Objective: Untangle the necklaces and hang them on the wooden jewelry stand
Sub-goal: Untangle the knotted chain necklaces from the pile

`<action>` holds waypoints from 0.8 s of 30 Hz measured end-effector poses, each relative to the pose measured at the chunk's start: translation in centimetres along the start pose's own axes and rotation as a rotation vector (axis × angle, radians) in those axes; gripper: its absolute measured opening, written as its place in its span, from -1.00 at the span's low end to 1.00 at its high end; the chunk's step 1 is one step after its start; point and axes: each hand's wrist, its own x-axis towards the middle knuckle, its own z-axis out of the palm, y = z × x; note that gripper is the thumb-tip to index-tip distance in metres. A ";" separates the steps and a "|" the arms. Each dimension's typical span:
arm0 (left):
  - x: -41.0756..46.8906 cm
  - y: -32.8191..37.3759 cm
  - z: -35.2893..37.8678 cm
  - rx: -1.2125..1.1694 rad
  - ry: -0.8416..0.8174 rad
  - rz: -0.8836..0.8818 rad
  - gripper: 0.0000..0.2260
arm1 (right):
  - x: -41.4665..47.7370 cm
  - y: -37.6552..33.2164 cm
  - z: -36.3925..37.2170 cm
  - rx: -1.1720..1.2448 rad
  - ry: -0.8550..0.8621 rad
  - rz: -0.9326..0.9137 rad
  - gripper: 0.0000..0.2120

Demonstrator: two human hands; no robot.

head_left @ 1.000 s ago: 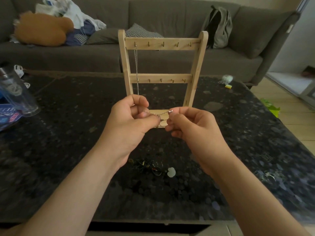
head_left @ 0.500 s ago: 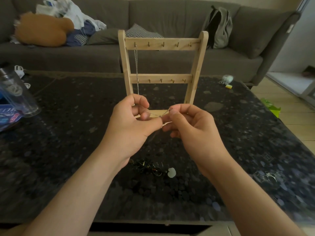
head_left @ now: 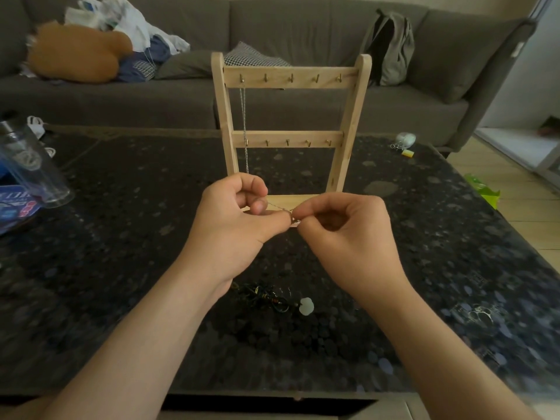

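Living room: grey fabric sofa [head_left: 303, 28] along the back, with a grey backpack [head_left: 391, 47] and an orange plush toy [head_left: 75, 56] on it. Dark speckled stone table [head_left: 121, 268] in front carries everything else.

Light wooden jewelry stand [head_left: 291, 78] sits mid-table, upright, long axis vertical, two hook rails facing the person. Twisted silver necklace [head_left: 243, 122] hangs straight down from the leftmost top hook and crosses the lower rail.

Left hand [head_left: 233, 225] and right hand [head_left: 348, 234] are raised just in front of the stand base, close together. Both pinch a thin silver chain [head_left: 277, 206]: left fingers [head_left: 272, 222] curled, thumb pressing the chain; right fingers [head_left: 312, 207] likewise. Visible run of chain is short and taut, lying left-to-right, dipping slightly toward the right hand.

Tangle of dark necklaces [head_left: 266, 297] with a pale pendant [head_left: 306, 306] lies on the table below the wrists. Clear plastic tumbler [head_left: 33, 168] sits tilted at the left edge.
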 end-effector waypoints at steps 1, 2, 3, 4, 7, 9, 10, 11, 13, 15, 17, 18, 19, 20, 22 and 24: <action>0.0 0.0 -0.1 0.003 -0.003 0.006 -0.71 | 0.0 0.0 0.0 -0.022 0.018 -0.005 -0.85; 0.1 -0.1 -0.1 0.007 -0.007 0.014 -0.71 | 0.0 0.0 0.0 -0.032 0.030 -0.008 -0.86; 0.1 -0.1 -0.2 0.013 -0.010 0.024 -0.71 | 0.0 0.0 -0.1 -0.032 0.032 -0.008 -0.88; 0.1 -0.1 -0.2 0.020 -0.012 0.035 -0.71 | 0.1 0.0 -0.1 -0.028 0.022 -0.006 -0.89; 0.1 -0.1 -0.3 0.061 -0.004 0.077 -0.71 | 0.3 0.0 -0.3 -0.044 -0.028 -0.018 -0.90; 0.1 0.0 -0.4 0.089 0.001 0.108 -0.70 | 0.4 0.1 -0.5 -0.065 -0.065 -0.031 -0.90; 0.1 0.0 -0.5 0.105 -0.001 0.123 -0.69 | 0.5 0.1 -0.6 -0.079 -0.080 -0.036 -0.90; 0.0 0.1 -0.6 0.124 -0.006 0.135 -0.68 | 0.6 0.1 -0.7 -0.096 -0.093 -0.041 -0.91; -0.1 0.3 -0.7 0.151 -0.022 0.145 -0.66 | 0.7 0.1 -0.8 -0.137 -0.113 -0.060 -0.93; -0.2 0.5 -0.8 0.153 -0.031 0.142 -0.65 | 0.7 0.0 -0.9 -0.207 -0.112 -0.113 -0.92; -0.2 0.5 -0.8 0.142 -0.025 0.138 -0.64 | 0.7 0.0 -0.7 -0.274 -0.101 -0.184 -0.91; -0.2 0.5 -0.8 0.139 -0.021 0.135 -0.64 | 0.7 0.0 -0.6 -0.292 -0.095 -0.206 -0.91; -0.1 0.4 -0.8 0.139 -0.019 0.133 -0.64 | 0.6 0.0 -0.5 -0.306 -0.087 -0.221 -0.92; -0.1 0.4 -0.8 0.139 -0.017 0.130 -0.64 | 0.6 0.1 -0.4 -0.319 -0.080 -0.230 -0.94; -0.2 0.3 -0.7 0.144 -0.012 0.126 -0.65 | 0.6 0.1 -0.3 -0.335 -0.079 -0.231 -0.96; -0.2 0.3 -0.5 0.160 0.002 0.123 -0.66 | 0.5 0.1 -0.2 -0.324 -0.095 -0.204 -0.97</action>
